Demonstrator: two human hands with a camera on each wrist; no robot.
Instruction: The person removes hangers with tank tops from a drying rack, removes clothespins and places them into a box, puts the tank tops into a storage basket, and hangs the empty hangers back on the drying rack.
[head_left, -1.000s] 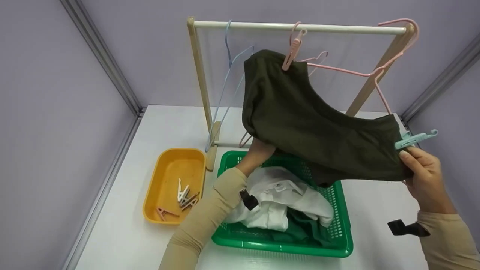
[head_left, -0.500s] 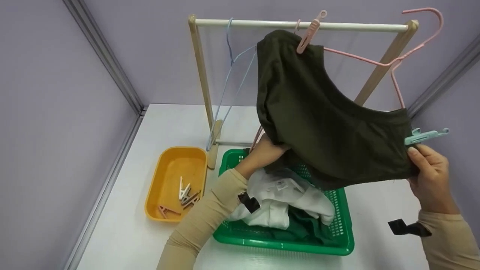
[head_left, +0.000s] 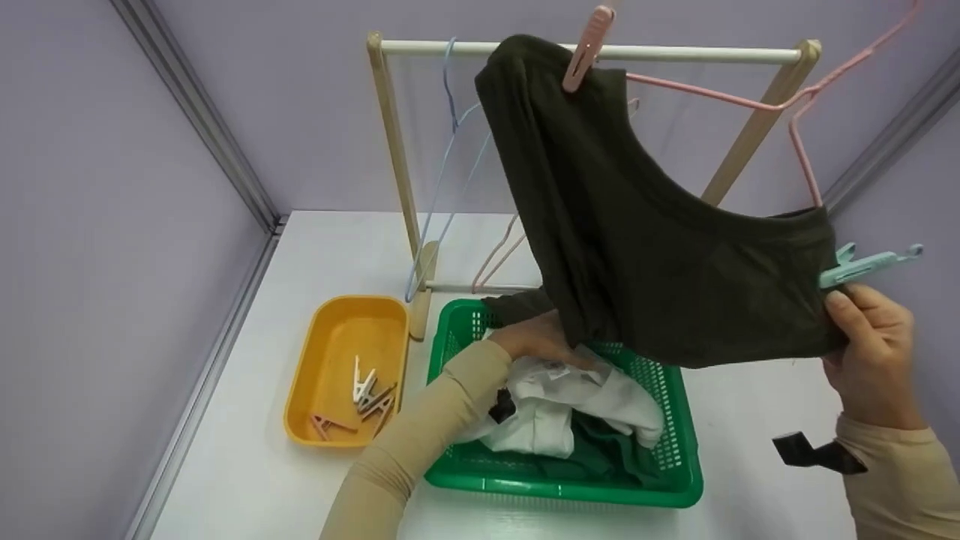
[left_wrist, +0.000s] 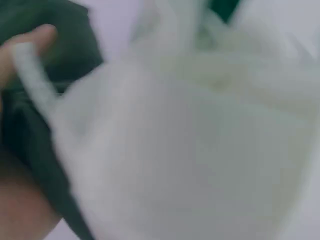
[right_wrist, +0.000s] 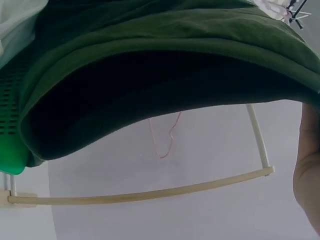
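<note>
A dark olive garment [head_left: 675,277] with a banded edge hangs spread from a pink hanger [head_left: 705,88]. A pink clothespin [head_left: 589,49] clips its upper left corner, and a mint clothespin [head_left: 862,268] its right corner. Just below the mint one, my right hand [head_left: 874,352] pinches the garment's side between thumb and fingers. My left hand [head_left: 536,337] is low at the garment's left edge, over white clothes [head_left: 540,427] in the basket. Garment and blur partly hide its fingers, so I cannot tell whether they grip cloth. Seen from the right wrist, the garment's opening [right_wrist: 150,85] gapes wide.
A green basket [head_left: 562,491] holds the white clothes and green cloth [head_left: 600,454]. Left of it, a yellow tray [head_left: 300,390] contains several clothespins [head_left: 364,386]. Behind stands a rack with a white rail [head_left: 697,54], where a blue hanger [head_left: 450,90] hangs.
The garment and its pink hanger have risen, the hanger's hook leaving the top of the view. My left hand has moved down toward the white clothes; my right hand has shifted slightly up and right.
</note>
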